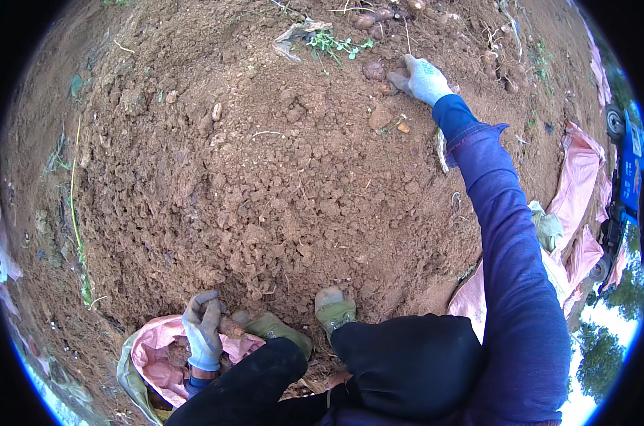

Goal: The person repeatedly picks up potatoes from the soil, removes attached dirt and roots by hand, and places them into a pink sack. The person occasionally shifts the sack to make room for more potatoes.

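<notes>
While stretched toward one o'clock, reaching with the gloved right hand [421,79] to a tuber [373,69]: roundish, reddish-brown, coated in dirt, just beside the fingertips at their nine o'clock. More tubers [365,21] at twelve o'clock, close to the upper rim: plump, clustered, the same earthy tone. Right fingers [400,79] bent down toward the ground; cannot tell if pinching anything. Between seven and eight o'clock, gloved left hand [205,330] at the mouth of a pink-lined sack [155,330], fingers curled, with a brown lump [231,327] right beside them; cannot tell if pinched.

Underfoot, soil [300,177]: reddish-brown, loose, crumbly, full of clods and strewn with dry stalks. At twelve o'clock, a green weed [329,44] next to a dry scrap [293,34]; at nine, a long yellowish stem [75,192]. Near six, dusty green shoes [338,312]. Outdoors, in daylight: pink sacks [579,170] near three o'clock, beyond them a blue vehicle [630,170]; at four, trees [602,362] against bright sky.
</notes>
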A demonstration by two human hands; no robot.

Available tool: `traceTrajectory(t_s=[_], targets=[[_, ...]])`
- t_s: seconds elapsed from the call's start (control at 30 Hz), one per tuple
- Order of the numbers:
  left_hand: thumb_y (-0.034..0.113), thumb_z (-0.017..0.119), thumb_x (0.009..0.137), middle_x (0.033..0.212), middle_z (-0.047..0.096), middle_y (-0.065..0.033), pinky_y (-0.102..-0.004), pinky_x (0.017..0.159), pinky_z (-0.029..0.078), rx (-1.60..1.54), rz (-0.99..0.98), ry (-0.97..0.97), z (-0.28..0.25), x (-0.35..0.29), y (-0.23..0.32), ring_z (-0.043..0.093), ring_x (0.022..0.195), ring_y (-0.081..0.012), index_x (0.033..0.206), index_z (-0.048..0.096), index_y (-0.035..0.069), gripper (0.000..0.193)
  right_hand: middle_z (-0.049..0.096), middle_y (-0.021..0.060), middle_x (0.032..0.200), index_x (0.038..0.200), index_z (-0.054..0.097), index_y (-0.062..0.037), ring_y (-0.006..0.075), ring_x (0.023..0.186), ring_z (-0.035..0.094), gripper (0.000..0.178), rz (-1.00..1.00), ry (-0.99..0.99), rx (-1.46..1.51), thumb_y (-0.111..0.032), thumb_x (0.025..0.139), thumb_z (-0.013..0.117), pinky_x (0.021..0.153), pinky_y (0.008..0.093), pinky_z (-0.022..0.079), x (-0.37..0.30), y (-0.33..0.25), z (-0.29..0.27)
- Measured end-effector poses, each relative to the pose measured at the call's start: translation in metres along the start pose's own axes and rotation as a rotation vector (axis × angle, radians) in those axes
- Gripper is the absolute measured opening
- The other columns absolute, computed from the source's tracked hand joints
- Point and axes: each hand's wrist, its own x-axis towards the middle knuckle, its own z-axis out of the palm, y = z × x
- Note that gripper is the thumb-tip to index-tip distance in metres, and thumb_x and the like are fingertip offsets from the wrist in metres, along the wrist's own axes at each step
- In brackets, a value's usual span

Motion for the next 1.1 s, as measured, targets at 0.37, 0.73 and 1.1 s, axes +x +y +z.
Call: traceTrajectory(t_s=[0.37, 0.73, 1.1], targets=[[0.012, 0.066, 0.105, 0.083, 0.063, 0.0057, -0.0210, 0.060, 0.034, -0.034, -0.045, 0.002, -0.004, 0.002, 0.000, 0.046, 0.068, -0.0018, 0.118, 0.073, 0.001, 0.019, 0.072, 0.0261, 0.128, 0.136, 0.066, -0.0039, 0.0435, 0.122, 0.069, 0.052, -0.251, 0.008, -0.071, -0.040, 0.099, 0.069, 0.108, 0.0512, 0.053, 0.032, -0.060, 0.002], [0.021, 0.065, 0.106, 0.095, 0.072, -0.0048, -0.0240, 0.077, 0.052, -0.230, -0.155, -0.177, -0.017, -0.004, 0.006, 0.065, 0.082, -0.0106, 0.127, 0.068, -0.002, 0.032, 0.074, 0.0294, 0.121, 0.146, 0.061, -0.0090, 0.0439, 0.114, 0.072, 0.052, -0.322, 0.132, -0.209, -0.039, 0.104, 0.065, 0.094, 0.0520, 0.058, 0.010, -0.081, -0.008], [0.017, 0.072, 0.103, 0.113, 0.074, -0.0123, -0.0380, 0.092, 0.061, -0.823, -0.053, -0.179, -0.056, -0.049, -0.025, 0.074, 0.104, -0.0239, 0.128, 0.067, 0.001, 0.031, 0.070, 0.0129, 0.122, 0.155, 0.052, -0.0043, 0.0170, 0.086, 0.073, 0.059, -0.257, -0.952, 1.515, -0.045, 0.111, 0.056, 0.066, 0.0319, 0.066, -0.212, -0.349, 0.028]])
